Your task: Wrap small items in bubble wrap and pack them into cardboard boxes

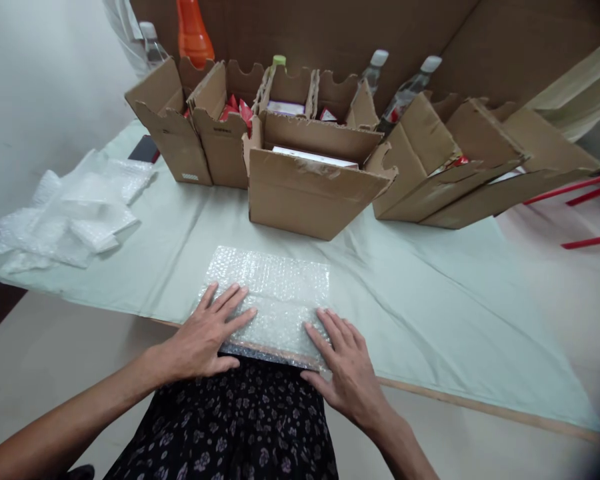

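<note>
Clear bubble wrap (275, 293), near edge running crosswise

Reaches in from the lower left with the slim, bare left forearm (97, 410) and from the lower right with the bare right forearm (405, 443). Holds the open, bare left hand (200, 339) and the open, bare right hand (353, 373) palm down, well apart, slanting inward. Spreads the fingers forward and points both thumbs toward each other, bending neither wrist sharply
</note>
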The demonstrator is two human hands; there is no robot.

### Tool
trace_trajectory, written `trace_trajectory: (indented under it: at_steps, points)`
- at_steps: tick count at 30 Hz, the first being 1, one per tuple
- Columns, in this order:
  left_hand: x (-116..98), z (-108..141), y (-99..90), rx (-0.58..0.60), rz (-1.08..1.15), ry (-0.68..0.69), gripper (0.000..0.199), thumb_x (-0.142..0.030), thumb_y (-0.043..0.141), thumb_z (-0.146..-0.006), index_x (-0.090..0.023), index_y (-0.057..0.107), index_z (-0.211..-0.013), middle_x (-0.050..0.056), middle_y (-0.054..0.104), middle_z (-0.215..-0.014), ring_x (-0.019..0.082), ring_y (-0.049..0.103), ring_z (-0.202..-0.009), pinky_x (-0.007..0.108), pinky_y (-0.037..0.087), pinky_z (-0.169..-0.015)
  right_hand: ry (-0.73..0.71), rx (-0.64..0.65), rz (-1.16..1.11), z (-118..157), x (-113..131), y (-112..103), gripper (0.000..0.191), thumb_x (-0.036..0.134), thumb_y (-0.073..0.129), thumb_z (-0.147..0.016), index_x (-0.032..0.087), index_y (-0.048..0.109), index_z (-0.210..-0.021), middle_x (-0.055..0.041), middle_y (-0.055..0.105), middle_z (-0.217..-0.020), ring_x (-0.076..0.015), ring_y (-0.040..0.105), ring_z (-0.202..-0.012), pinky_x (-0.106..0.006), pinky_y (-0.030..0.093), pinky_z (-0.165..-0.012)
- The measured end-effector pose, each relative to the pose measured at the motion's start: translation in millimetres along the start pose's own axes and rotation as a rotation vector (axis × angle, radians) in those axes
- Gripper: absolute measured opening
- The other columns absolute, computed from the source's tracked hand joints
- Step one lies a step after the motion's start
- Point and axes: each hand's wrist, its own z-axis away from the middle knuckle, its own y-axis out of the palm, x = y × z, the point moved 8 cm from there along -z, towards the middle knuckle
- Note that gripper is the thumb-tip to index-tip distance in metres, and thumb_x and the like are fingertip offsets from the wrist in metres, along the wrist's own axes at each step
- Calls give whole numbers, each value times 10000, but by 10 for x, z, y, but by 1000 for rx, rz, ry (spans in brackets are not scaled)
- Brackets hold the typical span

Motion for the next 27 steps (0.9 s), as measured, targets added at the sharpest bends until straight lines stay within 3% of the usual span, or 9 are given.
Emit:
trace_trajectory:
  at_steps: [3, 7, 12, 16, 18, 21, 23, 27]
  points:
    - [-6, 7, 0, 28, -16, -7, 848, -291, 757, -841, -262, 336, -1577, 168, 233, -1731, 391, 202, -1606, 668, 160, -1289, -1, -73, -8, -25, 70, -12, 557, 335, 643, -933, 219, 569, -1472, -173, 453, -1626, -366, 405, -1505, -578, 398, -1147]
    - [19, 28, -52, 14, 11, 5, 764, -176, 689, -841, -224, 397, -1546, 166, 304, -1708, 366, 228, -1603, 656, 178, -1293, -15, -163, -76, -38, 50, -105, 320, 262, 602, -978, 230, 702, -1280, -144, 590, -1513, -336, 482, -1457, -559, 455, -1106]
    - [112, 78, -179, -44, 136, 15, 564, -205, 621, -918, -238, 520, -1471, 128, 503, -1603, 313, 393, -1538, 641, 235, -1286, 98, -275, -283, -50, -124, -347, 257, 183, 538, -995, 245, 765, -1099, -105, 725, -1336, -292, 636, -1312, -492, 551, -1019]
    - [316, 41, -381, -67, 301, -72, 416, -272, 603, -932, -260, 645, -1346, 78, 696, -1403, 274, 617, -1339, 583, 320, -1266, 292, -240, -623, -200, -338, -431, 205, 286, 574, -1000, 267, 778, -1012, -42, 813, -1016, -225, 766, -951, -372, 615, -850]
    - [465, -15, -499, -80, 386, -162, 339, -309, 580, -934, -250, 705, -1243, 65, 759, -1282, 265, 682, -1227, 527, 444, -1185, 414, -274, -719, -297, -488, -440, 205, 347, 606, -980, 251, 778, -924, -34, 805, -906, -214, 757, -851, -345, 606, -802]
    - [727, -115, -617, -113, 522, -345, 287, -385, 543, -933, -227, 753, -1049, 55, 803, -1096, 240, 735, -1023, 377, 598, -908, 565, -353, -774, -436, -717, -392, 259, 409, 634, -938, 216, 743, -806, -33, 756, -783, -200, 699, -752, -320, 568, -729]
    - [879, -181, -638, -143, 592, -449, 287, -420, 544, -910, -218, 746, -936, 46, 804, -983, 224, 732, -918, 325, 590, -794, 624, -368, -779, -518, -819, -326, 284, 430, 644, -917, 199, 712, -765, -24, 708, -720, -179, 641, -690, -301, 529, -677]
    - [1058, -279, -572, -206, 659, -567, 320, -481, 563, -869, -199, 698, -799, 29, 749, -805, 195, 681, -784, 299, 542, -720, 665, -345, -829, -620, -889, -212, 287, 462, 657, -891, 190, 699, -810, -26, 704, -727, -170, 623, -672, -298, 517, -661]
